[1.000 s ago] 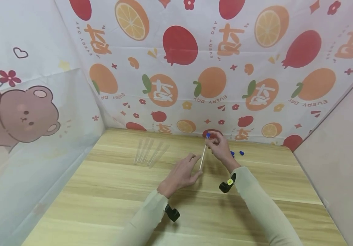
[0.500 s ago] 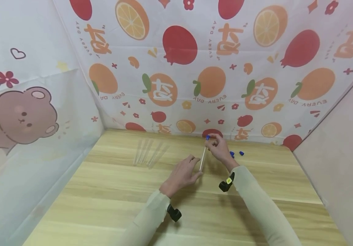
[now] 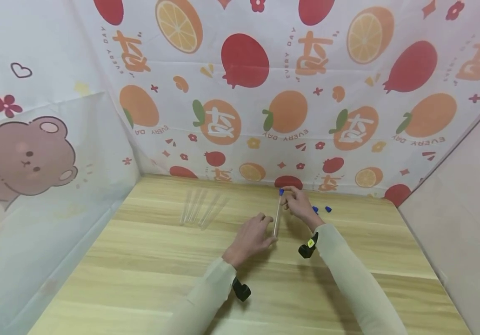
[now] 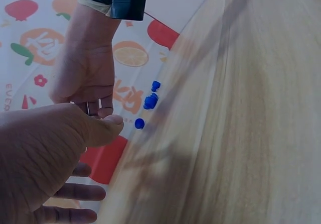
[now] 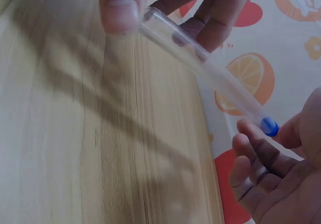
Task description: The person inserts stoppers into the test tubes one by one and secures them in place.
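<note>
A clear test tube (image 3: 278,216) stands tilted between my hands, with a blue stopper (image 3: 281,191) at its upper end. My left hand (image 3: 250,237) holds the tube's rounded lower end between thumb and fingers. At the top, my right hand (image 3: 300,205) pinches the stopper; in the right wrist view a fingertip touches the stopper (image 5: 269,126) and several other fingers curl beside the tube (image 5: 215,78). The left wrist view shows the left thumb (image 4: 108,128) in front, hiding most of the tube.
Several clear tubes (image 3: 200,207) lie on the wooden table (image 3: 148,260), left of my hands. More blue stoppers (image 3: 328,209) lie right of the right hand, partly hidden by it. A fruit-print cloth (image 3: 240,107) hangs along the table's back edge.
The tube with its stopper has shifted slightly down and toward me, and it stands a little more upright. My left hand has moved slightly right; both hands keep their hold.
</note>
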`<state>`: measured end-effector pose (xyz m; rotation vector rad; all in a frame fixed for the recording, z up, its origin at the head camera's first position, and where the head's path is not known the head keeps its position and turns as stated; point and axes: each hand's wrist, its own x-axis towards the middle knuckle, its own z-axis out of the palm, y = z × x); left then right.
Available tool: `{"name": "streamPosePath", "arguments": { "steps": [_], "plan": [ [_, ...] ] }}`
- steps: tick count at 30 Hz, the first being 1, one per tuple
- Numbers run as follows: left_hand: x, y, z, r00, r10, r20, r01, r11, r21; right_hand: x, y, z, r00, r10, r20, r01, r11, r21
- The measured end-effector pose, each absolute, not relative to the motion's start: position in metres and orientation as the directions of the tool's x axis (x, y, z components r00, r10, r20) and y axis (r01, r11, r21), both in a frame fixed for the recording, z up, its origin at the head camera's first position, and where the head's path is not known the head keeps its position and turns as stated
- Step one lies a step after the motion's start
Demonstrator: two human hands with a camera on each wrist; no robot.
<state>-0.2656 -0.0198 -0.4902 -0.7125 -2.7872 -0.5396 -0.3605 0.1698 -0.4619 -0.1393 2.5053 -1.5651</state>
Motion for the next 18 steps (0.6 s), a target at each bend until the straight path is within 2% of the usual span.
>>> {"name": "streamPosePath", "arguments": {
  "steps": [9,18],
  "plan": [
    [-0.27,-0.016,-0.496,-0.883,0.393,0.255,0.459,0.835,0.303,-0.367,0.173,-0.47,-0.969,-0.208,-0.133,0.01,0.503,-0.864],
    [-0.271,-0.012,-0.505,-0.894,0.396,0.211,0.443,0.853,0.276,-0.371,0.177,-0.479,-0.942,-0.236,-0.238,0.085,0.518,-0.851]
  ]
}}
